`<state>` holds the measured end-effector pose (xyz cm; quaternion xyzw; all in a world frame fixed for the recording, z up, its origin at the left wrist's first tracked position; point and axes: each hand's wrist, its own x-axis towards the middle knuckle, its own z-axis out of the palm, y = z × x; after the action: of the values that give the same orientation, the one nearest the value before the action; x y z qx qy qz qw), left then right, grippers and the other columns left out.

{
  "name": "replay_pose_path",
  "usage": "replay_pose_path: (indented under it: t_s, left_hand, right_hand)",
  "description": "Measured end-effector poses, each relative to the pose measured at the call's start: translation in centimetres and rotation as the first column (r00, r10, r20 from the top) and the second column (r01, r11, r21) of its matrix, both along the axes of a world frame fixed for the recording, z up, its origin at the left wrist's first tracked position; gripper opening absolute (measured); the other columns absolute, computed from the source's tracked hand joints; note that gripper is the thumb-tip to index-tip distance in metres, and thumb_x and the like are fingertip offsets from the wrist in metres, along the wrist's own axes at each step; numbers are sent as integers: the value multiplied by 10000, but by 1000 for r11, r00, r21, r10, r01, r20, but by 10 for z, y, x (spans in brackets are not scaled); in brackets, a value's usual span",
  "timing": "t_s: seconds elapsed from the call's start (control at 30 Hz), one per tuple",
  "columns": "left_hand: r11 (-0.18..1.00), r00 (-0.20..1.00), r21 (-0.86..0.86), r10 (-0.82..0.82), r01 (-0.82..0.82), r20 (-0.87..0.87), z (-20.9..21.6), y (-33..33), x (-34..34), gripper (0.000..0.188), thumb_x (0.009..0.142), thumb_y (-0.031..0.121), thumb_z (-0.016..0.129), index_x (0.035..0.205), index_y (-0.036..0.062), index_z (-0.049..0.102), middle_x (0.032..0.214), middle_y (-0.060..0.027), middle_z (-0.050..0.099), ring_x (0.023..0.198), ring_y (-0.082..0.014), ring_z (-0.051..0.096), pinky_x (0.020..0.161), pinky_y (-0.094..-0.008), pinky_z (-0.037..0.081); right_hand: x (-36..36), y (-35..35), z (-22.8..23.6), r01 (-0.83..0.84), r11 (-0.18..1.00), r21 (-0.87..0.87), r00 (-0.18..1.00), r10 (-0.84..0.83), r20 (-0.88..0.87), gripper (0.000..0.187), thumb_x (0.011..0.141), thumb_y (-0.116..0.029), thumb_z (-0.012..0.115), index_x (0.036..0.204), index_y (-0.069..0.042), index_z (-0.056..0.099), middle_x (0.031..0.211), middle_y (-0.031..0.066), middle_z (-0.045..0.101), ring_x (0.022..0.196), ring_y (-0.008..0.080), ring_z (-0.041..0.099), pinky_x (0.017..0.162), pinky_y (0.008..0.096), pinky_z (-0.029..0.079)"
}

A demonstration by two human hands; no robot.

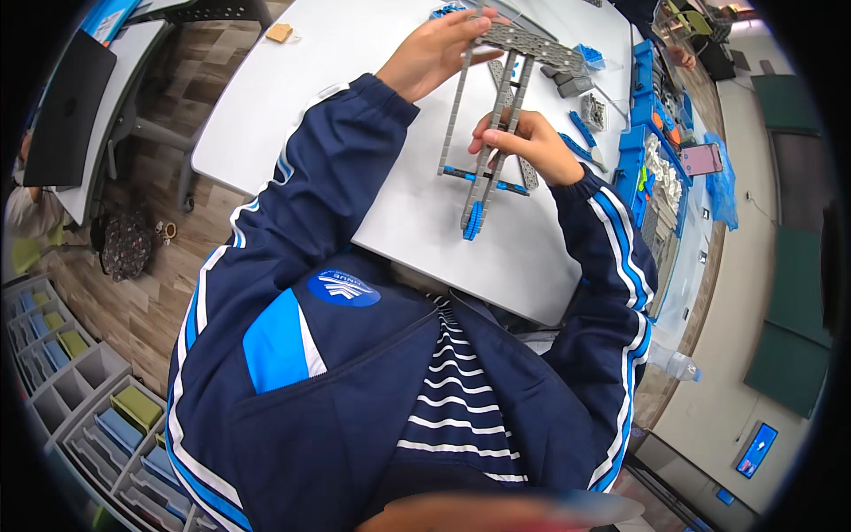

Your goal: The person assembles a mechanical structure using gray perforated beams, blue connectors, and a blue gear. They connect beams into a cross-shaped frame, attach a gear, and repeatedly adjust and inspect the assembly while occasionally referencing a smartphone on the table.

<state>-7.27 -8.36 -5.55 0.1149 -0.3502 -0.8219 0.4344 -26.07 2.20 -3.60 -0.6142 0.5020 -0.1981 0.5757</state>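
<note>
Over the white table (301, 106) I hold a grey construction-kit frame (532, 44) made of perforated beams. Its wide plate lies at the far end, and long narrow beams run from it toward me. My left hand (430, 53) grips the far left corner of the frame, fingers partly behind it. Lower down, my right hand (532, 146) is closed around the paired middle beams, thumb in front. A blue gear (473, 222) sits at the near tip of those beams. Just above it, a crosswise rod with blue pieces (510, 187) joins the thin left beam to the middle ones.
Blue parts cases (645, 182) line the table's right side, with a pink phone (701, 160) beside them. Small containers of loose pieces (594, 111) lie right of the frame. A yellowish block (279, 33) rests far left. A dark laptop (71, 111) stands on another desk.
</note>
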Motion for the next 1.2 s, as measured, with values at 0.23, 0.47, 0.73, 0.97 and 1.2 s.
replay_pose_path:
  t_s: [0.23,0.47,0.73,0.97,1.2]
  left_hand:
    - [836,740,-257,-235,485,629,-28,49,30,491,920,288,710,1285,-1,555,1145,-113,653,1015,-157,648,821,-285,550]
    - [903,785,-160,-247,399,568,-20,55,18,269,895,155,730,1077,-15,626,909,-81,685,751,-117,665,705,-247,563]
    - [971,832,-43,-178,235,526,-24,74,-4,244,933,195,694,1009,-16,598,836,-61,658,647,-110,639,581,-233,537]
    - [990,807,50,-136,131,575,-4,97,-26,441,979,429,609,806,24,644,606,46,519,537,-22,444,492,-192,368]
    - [986,788,26,-147,164,598,-6,101,-32,366,975,341,629,915,-9,719,656,3,622,590,-40,529,542,-206,417]
  right_hand:
    - [-27,-2,1,227,969,-97,969,-215,120,325,945,-281,653,1127,-12,638,1051,117,693,942,179,678,779,305,555]
    - [-28,0,5,272,961,-56,939,-252,236,301,909,-207,712,1112,2,640,1029,108,680,988,182,661,864,318,536]
    - [-31,18,-3,328,944,38,928,-330,174,338,795,-125,811,1052,-17,619,988,62,648,930,143,622,852,287,486]
    - [-9,52,-1,446,833,-327,895,-411,174,350,762,-2,818,1032,-17,596,951,36,625,898,114,606,785,260,492]
    - [-3,69,14,435,862,-262,899,-434,63,420,750,-37,840,1065,-11,564,950,57,636,875,119,638,778,255,517]
